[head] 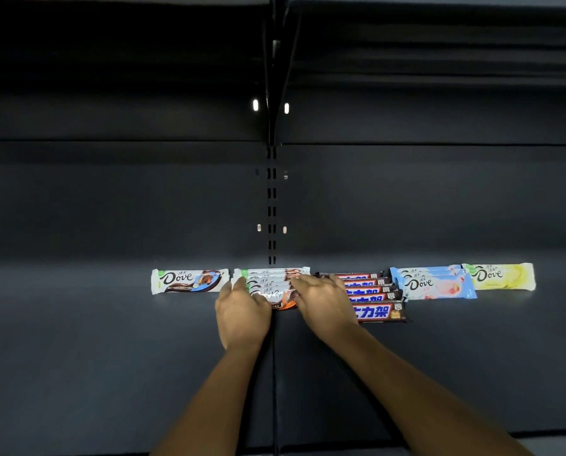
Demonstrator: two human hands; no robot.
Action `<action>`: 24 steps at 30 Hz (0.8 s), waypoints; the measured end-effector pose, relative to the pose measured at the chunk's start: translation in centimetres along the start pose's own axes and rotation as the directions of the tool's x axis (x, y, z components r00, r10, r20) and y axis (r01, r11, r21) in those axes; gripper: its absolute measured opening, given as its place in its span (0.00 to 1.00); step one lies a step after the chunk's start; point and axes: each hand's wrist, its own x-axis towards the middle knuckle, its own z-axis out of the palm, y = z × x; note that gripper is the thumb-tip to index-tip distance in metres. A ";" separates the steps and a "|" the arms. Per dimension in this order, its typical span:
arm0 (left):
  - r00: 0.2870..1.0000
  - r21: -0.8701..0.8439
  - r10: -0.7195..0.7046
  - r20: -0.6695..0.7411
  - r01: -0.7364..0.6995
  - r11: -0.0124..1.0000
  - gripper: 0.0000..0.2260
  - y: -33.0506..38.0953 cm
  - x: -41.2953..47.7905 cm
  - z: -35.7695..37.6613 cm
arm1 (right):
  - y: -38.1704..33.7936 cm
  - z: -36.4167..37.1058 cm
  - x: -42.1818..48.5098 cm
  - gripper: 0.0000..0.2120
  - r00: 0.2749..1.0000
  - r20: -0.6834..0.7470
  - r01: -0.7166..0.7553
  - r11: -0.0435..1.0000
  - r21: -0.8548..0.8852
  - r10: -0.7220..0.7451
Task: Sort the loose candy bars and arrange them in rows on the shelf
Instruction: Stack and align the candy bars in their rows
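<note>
Squaring up the white foil-wrapped Dove bar row at centre frame, long axes left-to-right, with left hand pressing flat-fingered on its left ends, right hand splayed over the right ends, neither clenched.

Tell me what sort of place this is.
Most likely a shop aisle. There is a dark metal shelf with a slotted upright behind it, and wrapped candy bars are laid out in rows by kind, as if for sale.

Dim dark scene, soft blur overall, wide-angle curving at edges
</note>
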 end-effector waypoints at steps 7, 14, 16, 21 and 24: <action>0.999 -0.046 -0.033 0.034 0.034 0.998 0.21 0.3 0.0 -0.7 | -0.2 0.4 -0.1 0.18 0.998 -0.057 0.031 1.000 0.005 -0.030; 0.996 -0.126 -0.078 0.048 0.084 0.989 0.22 0.3 0.3 -1.0 | -0.4 1.1 0.0 0.15 0.995 -0.103 0.015 0.999 -0.044 -0.020; 0.995 -0.135 -0.086 0.045 0.091 0.987 0.22 0.4 0.4 -1.1 | -0.6 1.0 -0.1 0.15 0.994 -0.105 0.018 0.999 -0.043 -0.022; 0.994 -0.167 -0.104 0.045 0.110 0.980 0.21 0.3 0.5 -1.5 | -1.1 0.7 -0.2 0.14 0.995 -0.087 0.040 0.998 -0.044 -0.043; 0.993 -0.176 -0.105 0.051 0.112 0.978 0.22 0.2 0.6 -1.6 | -1.2 0.7 -0.2 0.15 0.995 -0.096 0.040 0.999 -0.028 -0.043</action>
